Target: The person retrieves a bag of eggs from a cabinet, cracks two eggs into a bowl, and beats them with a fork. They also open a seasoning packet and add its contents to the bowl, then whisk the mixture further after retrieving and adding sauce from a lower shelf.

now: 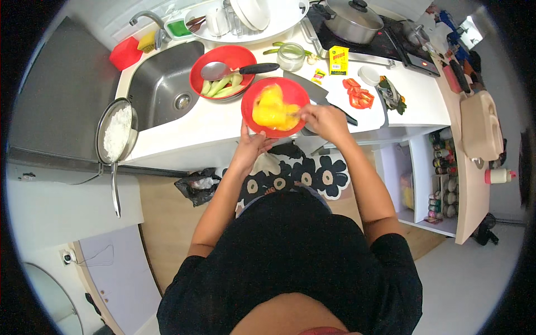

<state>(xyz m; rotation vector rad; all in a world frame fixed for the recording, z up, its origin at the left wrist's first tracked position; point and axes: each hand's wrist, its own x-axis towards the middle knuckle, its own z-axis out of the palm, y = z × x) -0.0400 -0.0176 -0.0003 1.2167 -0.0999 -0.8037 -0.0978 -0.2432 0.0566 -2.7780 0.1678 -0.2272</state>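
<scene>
My left hand (pixel 252 147) grips the lower left rim of a red bowl (pixel 248 109) at the counter's front edge. Inside it lies a bright yellow mixture that looks like beaten egg (pixel 272 111). My right hand (pixel 324 120) is closed around a utensil whose end dips into the yellow; its shape is blurred. Just behind is a second red bowl (pixel 197 73) of pale green vegetable pieces (pixel 222 87), with a black-handled spoon (pixel 215 70) across it. A cleaver (pixel 307 87) lies partly behind the front bowl, on a white cutting board (pixel 370 119).
Sliced tomatoes (pixel 360 97), a yellow packet (pixel 338 60) and a glass jar (pixel 291 57) are to the right. A lidded pot (pixel 355 25) stands on the cooktop (pixel 389 48). Left of the sink (pixel 161 94), a strainer of white rice (pixel 117 132) overhangs the counter edge.
</scene>
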